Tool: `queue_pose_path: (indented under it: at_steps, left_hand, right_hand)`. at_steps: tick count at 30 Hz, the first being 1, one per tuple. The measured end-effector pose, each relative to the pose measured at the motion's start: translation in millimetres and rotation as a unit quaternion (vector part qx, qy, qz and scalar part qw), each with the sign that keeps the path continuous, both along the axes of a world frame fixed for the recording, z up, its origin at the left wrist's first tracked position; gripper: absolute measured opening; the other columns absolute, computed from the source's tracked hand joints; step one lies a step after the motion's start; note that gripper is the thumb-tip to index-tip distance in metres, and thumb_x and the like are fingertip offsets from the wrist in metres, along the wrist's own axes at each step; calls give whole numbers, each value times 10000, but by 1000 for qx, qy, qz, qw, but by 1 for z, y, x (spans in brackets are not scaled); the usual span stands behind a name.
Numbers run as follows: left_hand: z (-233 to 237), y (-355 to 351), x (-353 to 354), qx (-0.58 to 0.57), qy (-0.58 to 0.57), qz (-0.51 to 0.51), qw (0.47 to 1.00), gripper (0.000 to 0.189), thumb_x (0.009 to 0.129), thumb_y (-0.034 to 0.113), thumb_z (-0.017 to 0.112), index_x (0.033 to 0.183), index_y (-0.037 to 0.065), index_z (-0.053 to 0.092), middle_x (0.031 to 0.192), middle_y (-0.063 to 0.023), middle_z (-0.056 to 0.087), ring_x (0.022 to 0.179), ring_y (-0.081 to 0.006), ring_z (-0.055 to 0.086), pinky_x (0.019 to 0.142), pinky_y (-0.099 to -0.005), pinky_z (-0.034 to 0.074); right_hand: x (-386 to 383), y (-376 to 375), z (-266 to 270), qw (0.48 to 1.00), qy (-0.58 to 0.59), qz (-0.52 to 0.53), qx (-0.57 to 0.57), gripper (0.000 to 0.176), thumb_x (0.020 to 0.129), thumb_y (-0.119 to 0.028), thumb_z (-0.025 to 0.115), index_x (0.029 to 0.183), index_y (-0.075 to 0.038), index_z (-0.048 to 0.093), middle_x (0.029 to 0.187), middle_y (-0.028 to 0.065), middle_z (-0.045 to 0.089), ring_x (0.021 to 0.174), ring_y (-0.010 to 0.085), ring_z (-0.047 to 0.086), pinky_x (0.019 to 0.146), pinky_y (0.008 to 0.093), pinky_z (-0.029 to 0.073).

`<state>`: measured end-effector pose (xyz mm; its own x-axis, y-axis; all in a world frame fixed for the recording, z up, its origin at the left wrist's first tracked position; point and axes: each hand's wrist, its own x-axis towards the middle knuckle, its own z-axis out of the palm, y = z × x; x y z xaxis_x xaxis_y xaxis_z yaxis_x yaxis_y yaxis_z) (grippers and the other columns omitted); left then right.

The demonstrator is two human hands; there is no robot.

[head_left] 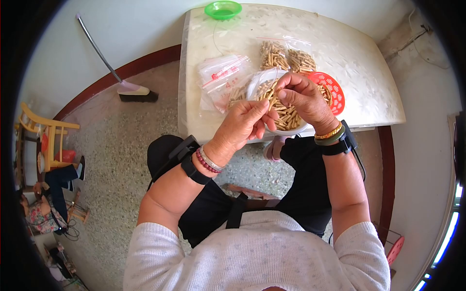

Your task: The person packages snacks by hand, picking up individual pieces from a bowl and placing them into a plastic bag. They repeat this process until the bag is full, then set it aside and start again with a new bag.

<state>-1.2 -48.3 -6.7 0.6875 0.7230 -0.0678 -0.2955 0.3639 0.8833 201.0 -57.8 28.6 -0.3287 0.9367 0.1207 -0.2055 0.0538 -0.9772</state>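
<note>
Over a white bowl [293,130] filled with short tan sticks [285,118], both my hands are close together. My left hand [241,122] pinches a few of the tan sticks between thumb and fingers. Just right of it, my right hand [307,99] has its thumb and index finger pressed together; what they hold is too small to make out. A red perforated basket [338,92] with more sticks stands partly behind my right hand. Two clear bags of sticks [273,55] lie beyond the bowl. Flat clear bags with red print [218,72] lie to the left.
A green bowl [223,9] stands at the far edge of the pale table [349,43]. A broom [131,89] leans on the wall at left. Further left are a wooden chair [51,136] and another seated person [43,211]. My legs are under the near table edge.
</note>
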Motion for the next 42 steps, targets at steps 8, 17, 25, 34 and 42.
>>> queue_pose_path:
  at_steps: [8,17,25,34,42]
  left_hand:
    - [2,8,-4,-60,13,-41,997,654,961,582,375,908,-14,639,708,-94,640,441,-76,496,383,-164,342]
    - [0,4,-1,-79,-11,-19,997,496,982,457,451,915,1,633,714,-80,628,469,-75,504,390,-161,332]
    - [3,4,-1,-67,-32,12,997,319,950,338,577,856,39,636,672,-15,605,464,-46,499,392,-157,342]
    - [24,8,-14,60,94,30,993,337,918,339,630,756,43,637,593,1,581,472,-28,492,406,-158,347]
    - [0,44,2,411,284,269,824,279,802,217,755,894,-7,617,681,-11,585,610,-74,527,566,-234,447]
  right_hand:
    - [4,-1,-2,999,-18,-29,16,126,904,-123,640,1009,-53,634,845,-55,584,728,30,480,672,188,420]
    - [3,-2,-1,1000,-10,4,10,126,914,-98,620,1029,-49,630,880,-42,603,783,40,516,726,203,439]
    - [-6,-7,9,1000,4,-11,-8,151,896,-101,641,1031,-39,616,874,-13,593,820,74,544,743,218,452]
    - [3,-1,2,993,-16,-119,-5,87,892,-55,596,978,-42,598,837,-28,585,719,50,503,660,201,421]
    - [-17,16,-11,934,-196,-281,99,106,877,-82,633,950,-14,597,798,-14,615,682,54,537,613,215,450]
